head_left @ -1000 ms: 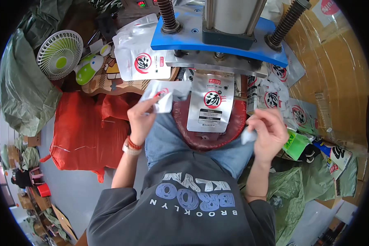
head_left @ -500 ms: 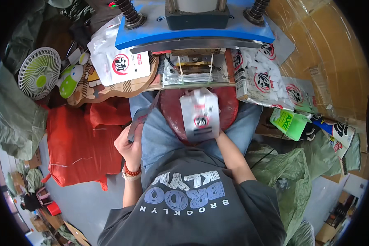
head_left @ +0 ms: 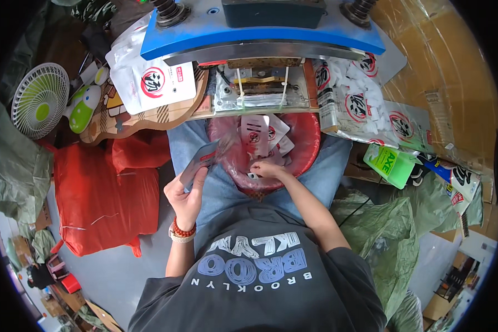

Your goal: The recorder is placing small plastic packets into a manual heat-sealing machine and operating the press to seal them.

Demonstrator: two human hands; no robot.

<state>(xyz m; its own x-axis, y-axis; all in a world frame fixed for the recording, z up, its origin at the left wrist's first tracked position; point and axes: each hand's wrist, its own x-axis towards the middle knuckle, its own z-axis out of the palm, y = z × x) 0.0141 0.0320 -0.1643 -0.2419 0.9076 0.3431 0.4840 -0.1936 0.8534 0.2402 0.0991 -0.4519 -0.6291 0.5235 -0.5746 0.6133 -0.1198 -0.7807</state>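
Observation:
My left hand (head_left: pixel 185 195) is closed around the lower end of a grey-silver packaging pouch (head_left: pixel 198 161), tilted up beside the tub; its far end is blurred, and I cannot tell whether it is one or several. Inside a red tub (head_left: pixel 311 148) between my knees, my right hand (head_left: pixel 266 169) has its fingers curled in. A small white piece shows by those fingertips, too small to name. White pouches (head_left: pixel 254 135) with red round marks lie in the tub just beyond that hand.
A press with a blue plate (head_left: pixel 260 36) stands ahead over a metal die bed (head_left: pixel 260 99). More pouches (head_left: pixel 155 86) lie on a wooden board at left, near a fan (head_left: pixel 40 100). White scraps (head_left: pixel 371 102) heap at right, above a green container (head_left: pixel 390 166). Red sacks (head_left: pixel 105 193) sit left.
The pouch that was at my right hand over the tub is no longer there, and that hand is now down in the tub. My left hand has moved slightly right, its pouch turned.

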